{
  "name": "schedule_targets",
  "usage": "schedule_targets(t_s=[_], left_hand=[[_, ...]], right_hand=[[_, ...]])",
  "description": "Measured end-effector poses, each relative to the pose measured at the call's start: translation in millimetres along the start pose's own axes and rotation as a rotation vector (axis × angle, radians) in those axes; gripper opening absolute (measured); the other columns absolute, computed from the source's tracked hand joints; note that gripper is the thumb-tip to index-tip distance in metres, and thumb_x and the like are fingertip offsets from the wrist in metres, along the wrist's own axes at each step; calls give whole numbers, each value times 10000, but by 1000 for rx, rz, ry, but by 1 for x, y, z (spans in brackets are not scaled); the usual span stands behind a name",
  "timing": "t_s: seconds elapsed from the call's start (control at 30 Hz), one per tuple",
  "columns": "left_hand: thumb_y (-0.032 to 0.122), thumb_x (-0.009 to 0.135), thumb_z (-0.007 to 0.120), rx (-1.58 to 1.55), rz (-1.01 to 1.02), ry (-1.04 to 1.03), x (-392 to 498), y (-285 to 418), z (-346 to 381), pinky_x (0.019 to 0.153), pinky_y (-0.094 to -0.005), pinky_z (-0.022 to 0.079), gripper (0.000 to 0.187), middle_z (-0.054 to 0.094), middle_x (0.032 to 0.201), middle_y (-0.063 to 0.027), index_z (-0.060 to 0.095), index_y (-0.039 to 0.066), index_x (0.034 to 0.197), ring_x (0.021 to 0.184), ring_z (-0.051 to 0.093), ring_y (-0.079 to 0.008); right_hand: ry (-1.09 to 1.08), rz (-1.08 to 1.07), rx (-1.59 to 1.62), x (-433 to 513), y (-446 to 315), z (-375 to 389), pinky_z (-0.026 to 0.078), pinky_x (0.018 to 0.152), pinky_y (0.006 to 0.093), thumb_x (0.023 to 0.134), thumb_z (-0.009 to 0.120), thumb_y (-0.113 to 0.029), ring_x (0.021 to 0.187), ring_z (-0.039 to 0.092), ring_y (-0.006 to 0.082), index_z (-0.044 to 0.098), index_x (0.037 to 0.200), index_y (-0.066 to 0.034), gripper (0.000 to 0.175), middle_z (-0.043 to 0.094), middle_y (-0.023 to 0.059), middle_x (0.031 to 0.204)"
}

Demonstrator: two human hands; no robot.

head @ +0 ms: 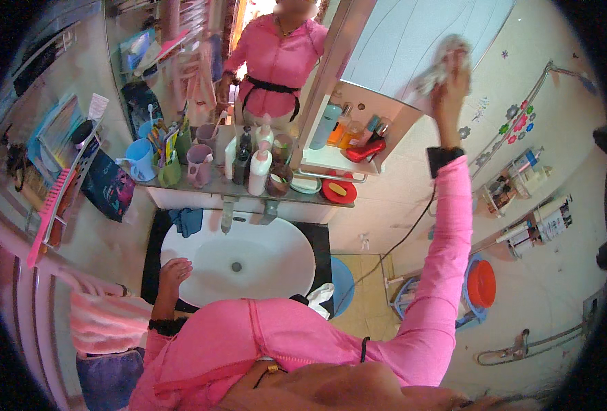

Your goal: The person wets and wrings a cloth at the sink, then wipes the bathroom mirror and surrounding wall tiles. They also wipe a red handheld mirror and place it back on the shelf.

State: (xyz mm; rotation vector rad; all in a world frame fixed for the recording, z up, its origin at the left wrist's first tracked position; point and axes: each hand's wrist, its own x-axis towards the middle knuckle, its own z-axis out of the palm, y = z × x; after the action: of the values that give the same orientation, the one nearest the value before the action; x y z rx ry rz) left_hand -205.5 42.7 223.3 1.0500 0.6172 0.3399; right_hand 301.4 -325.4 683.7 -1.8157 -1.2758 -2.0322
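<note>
My right hand (pixel 453 85) is raised high on the right, blurred, and holds a light-coloured cloth (pixel 432 77) against the pale patterned door (pixel 396 46) of a wall cabinet. Below that door an open shelf (pixel 329 149) holds bottles and a shiny red object (pixel 366 151). My left hand (pixel 176 272) is at the left rim of the white washbasin (pixel 262 251), with nothing seen in it; its fingers are held close together. A blue-grey cloth (pixel 186 222) lies folded over the basin's back left rim, beside the tap (pixel 227 213).
Cups (pixel 198 163), pump bottles (pixel 259 172) and a red soap dish (pixel 339 190) crowd the ledge under the mirror (pixel 216 56). A pink comb (pixel 51 216) hangs on the left rack. Wall racks (pixel 509 190) and a red basin (pixel 481 283) stand right. A cable hangs near my right arm.
</note>
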Motion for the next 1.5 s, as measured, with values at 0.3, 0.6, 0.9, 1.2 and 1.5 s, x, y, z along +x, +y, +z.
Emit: schedule_targets(t_s=[0.3, 0.6, 0.9, 1.2, 1.5], left_hand=[[237, 871, 576, -43, -4, 170, -19, -20, -24, 738, -277, 523, 288, 663, 1010, -106, 595, 39, 1080, 862, 657, -197], [209, 858, 582, -40, -1, 214, -19, -17, -31, 717, -263, 511, 248, 672, 961, -89, 598, 41, 1040, 823, 654, -179], [216, 873, 584, -50, -9, 89, -16, -16, -1, 743, -277, 531, 283, 666, 1032, -108, 588, 44, 1097, 888, 665, -199], [262, 900, 575, -109, 23, 210, -15, -23, -36, 691, -261, 519, 288, 657, 999, -120, 573, 33, 1075, 806, 647, -203], [242, 868, 604, -187, 54, 367, -37, -38, -98, 744, -323, 501, 284, 655, 999, -93, 563, 58, 1081, 844, 633, -206]], right_hand=[[181, 90, -3, 75, 71, 14, 202, 1126, 447, 753, 569, 28, 1361, 264, 371, 346, 1414, -76, 705, 302, 183, 1472], [147, 421, 114, -50, -84, 9, 151, 1129, 491, 704, 514, 18, 1376, 224, 398, 296, 1439, -49, 770, 251, 199, 1492], [-117, 118, 222, -11, -170, 35, 241, 1101, 492, 751, 568, -41, 1367, 248, 399, 325, 1434, -72, 726, 297, 142, 1487], [120, 396, 164, -49, -85, 7, 187, 1119, 469, 844, 472, -110, 1352, 279, 385, 313, 1424, -19, 609, 301, 222, 1461], [213, 249, 52, 64, 20, 25, 171, 1122, 457, 804, 530, -111, 1374, 218, 404, 266, 1434, 8, 693, 251, 261, 1473]])
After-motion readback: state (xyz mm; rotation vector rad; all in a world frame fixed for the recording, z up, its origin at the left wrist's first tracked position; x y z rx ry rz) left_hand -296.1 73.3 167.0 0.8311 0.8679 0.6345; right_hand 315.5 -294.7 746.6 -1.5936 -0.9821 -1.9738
